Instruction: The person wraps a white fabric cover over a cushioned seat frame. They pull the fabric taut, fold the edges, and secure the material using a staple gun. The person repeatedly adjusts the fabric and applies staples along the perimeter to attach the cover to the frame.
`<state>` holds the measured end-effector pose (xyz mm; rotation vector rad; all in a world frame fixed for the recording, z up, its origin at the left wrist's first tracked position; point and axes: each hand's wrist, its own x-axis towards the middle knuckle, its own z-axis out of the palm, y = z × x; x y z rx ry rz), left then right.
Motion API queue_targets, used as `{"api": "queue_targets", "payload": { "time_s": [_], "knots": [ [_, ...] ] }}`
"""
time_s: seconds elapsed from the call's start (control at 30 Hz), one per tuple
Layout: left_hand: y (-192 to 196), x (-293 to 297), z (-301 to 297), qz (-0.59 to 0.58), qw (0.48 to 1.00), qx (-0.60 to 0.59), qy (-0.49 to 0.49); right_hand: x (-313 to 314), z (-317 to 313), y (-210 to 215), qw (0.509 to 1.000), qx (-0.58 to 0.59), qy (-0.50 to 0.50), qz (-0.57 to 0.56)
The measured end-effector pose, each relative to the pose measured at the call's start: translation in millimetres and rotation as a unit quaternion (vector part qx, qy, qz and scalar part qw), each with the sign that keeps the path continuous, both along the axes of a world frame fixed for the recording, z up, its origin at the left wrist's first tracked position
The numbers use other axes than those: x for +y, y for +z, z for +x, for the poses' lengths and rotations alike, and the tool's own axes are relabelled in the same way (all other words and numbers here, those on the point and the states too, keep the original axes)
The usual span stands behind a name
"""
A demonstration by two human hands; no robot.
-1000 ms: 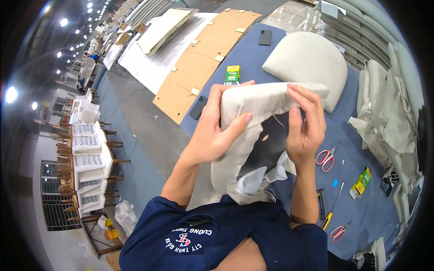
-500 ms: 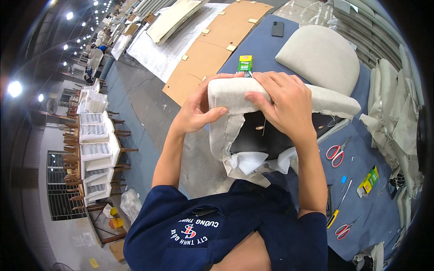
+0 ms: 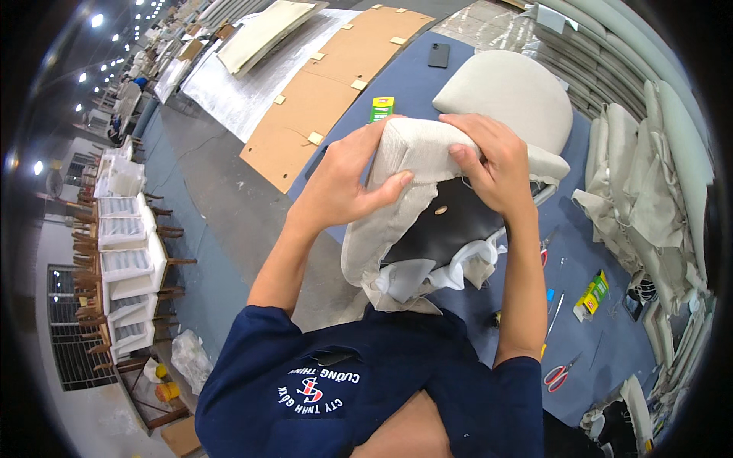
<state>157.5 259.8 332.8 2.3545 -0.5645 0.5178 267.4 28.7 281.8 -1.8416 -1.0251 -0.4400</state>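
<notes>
From my seat, the seat cushion (image 3: 427, 191) has its upper edge hidden under my left hand (image 3: 343, 187) and right hand (image 3: 492, 164); the fingertips curl out of sight behind the fabric; the scissors (image 3: 561, 374) are partly covered by my right arm; the small tools beside the yellow box (image 3: 592, 294) are too small to tell.

Blue table (image 3: 427, 88): cushion (image 3: 508, 91), phone (image 3: 438, 55), scissors (image 3: 561, 374).
</notes>
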Motion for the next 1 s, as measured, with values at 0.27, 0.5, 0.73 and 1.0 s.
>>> {"api": "queue_targets", "payload": {
  "time_s": [0.27,0.5,0.73,1.0],
  "knots": [
    [-20.8,-29.4,19.4,-0.224,0.971,0.072,-0.047,17.4,-65.5,-2.9,0.985,0.017,-0.049,0.162],
    [-23.0,-56.7,15.4,-0.283,0.95,0.096,-0.096,0.8,-71.5,27.7,0.986,0.03,-0.141,0.078],
    [-17.0,-81.8,16.0,-0.179,0.981,0.078,0.004,1.5,-75.3,20.8,0.966,-0.049,-0.248,0.054],
    [-17.3,-85.5,12.8,-0.158,0.985,0.068,0.021,1.8,-71.1,14.4,0.946,-0.101,-0.29,0.101]
  ]
}}
